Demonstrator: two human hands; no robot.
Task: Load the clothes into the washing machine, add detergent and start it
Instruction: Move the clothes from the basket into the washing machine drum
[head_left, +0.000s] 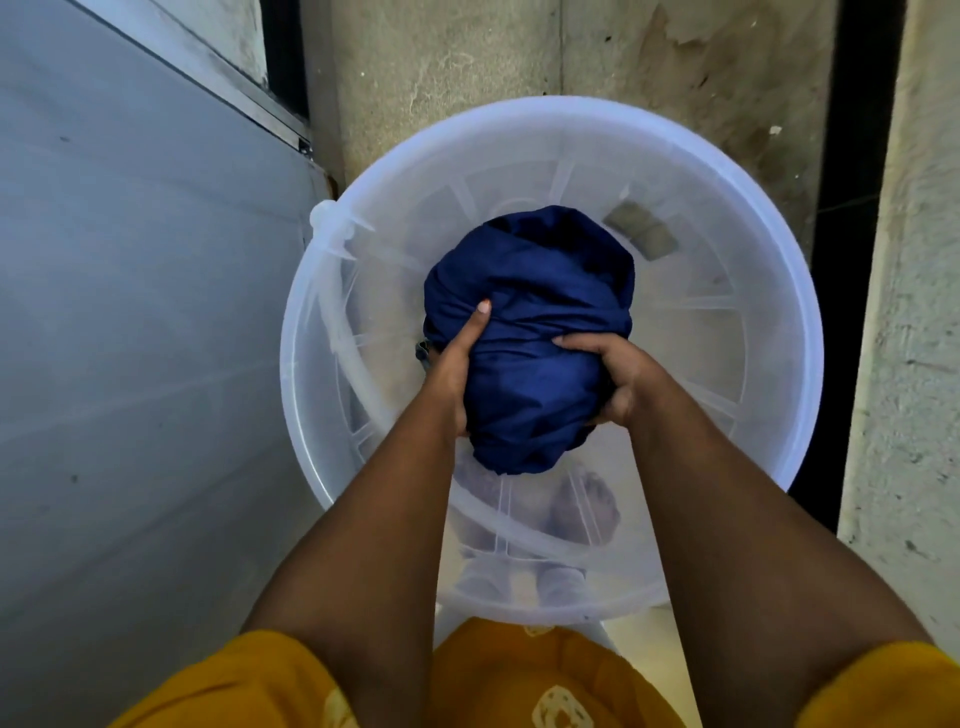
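Observation:
A bundle of dark blue clothes (535, 338) is held over a round translucent white plastic tub (779, 249) that stands on the floor. My left hand (457, 364) grips the bundle's left side, index finger stretched up over the cloth. My right hand (618, 379) clasps its right side from below. A bit of another darker garment peeks out at the bundle's left edge. No washing machine controls or detergent are in view.
A large grey flat panel (130, 338) fills the left side. Rough concrete wall (519, 67) rises behind the tub, with a dark vertical strip (857, 208) and a concrete pillar (914, 312) at right. My feet show faintly through the tub's near wall.

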